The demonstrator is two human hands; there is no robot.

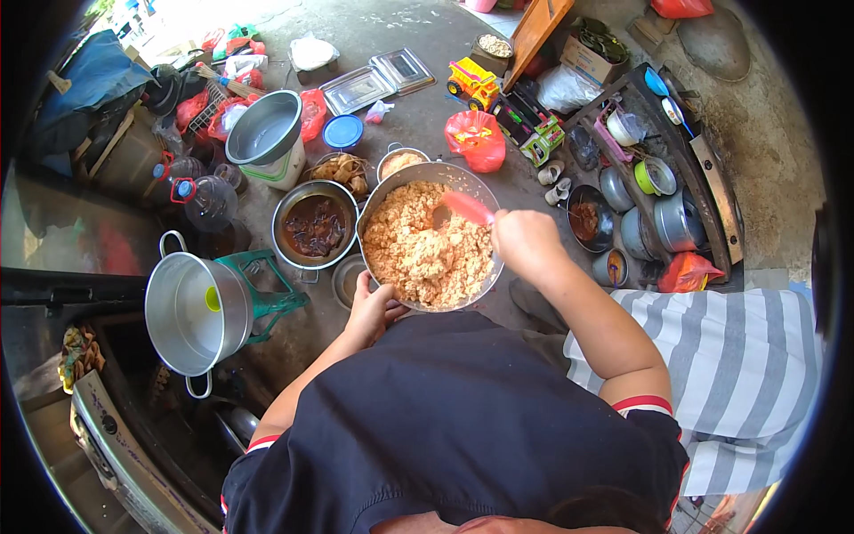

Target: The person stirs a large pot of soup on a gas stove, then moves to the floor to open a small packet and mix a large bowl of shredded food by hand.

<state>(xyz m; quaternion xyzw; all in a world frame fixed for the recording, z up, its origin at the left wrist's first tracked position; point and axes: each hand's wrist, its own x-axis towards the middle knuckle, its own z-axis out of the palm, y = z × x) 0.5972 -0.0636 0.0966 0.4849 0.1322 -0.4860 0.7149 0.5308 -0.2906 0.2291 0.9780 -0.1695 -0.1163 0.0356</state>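
A round metal pot (497, 193) in front of me holds a crumbly, orange-tinted food mixture (420, 233), heaped towards the middle. My right hand (527, 241) grips the handle of a red plastic spatula or scoop (468, 207), which looks blurred, over the mixture's upper right part. At the pot's lower left rim is my left hand (375, 304), thumb against the outside and fingers partly hidden at its edge. Left of the pot stands a two-handled pan (280, 243) with dark pieces in brown sauce. A smaller pot (400, 160) with pale food sits just behind.
A large aluminium pot (200, 314) stands left beside a green plastic stool (267, 294). Farther back are a grey basin (265, 127), a blue-lidded tub (342, 132) and a red plastic bag (477, 140). On the right are a wok (590, 217), a rack with pots and striped cloth (720, 354).
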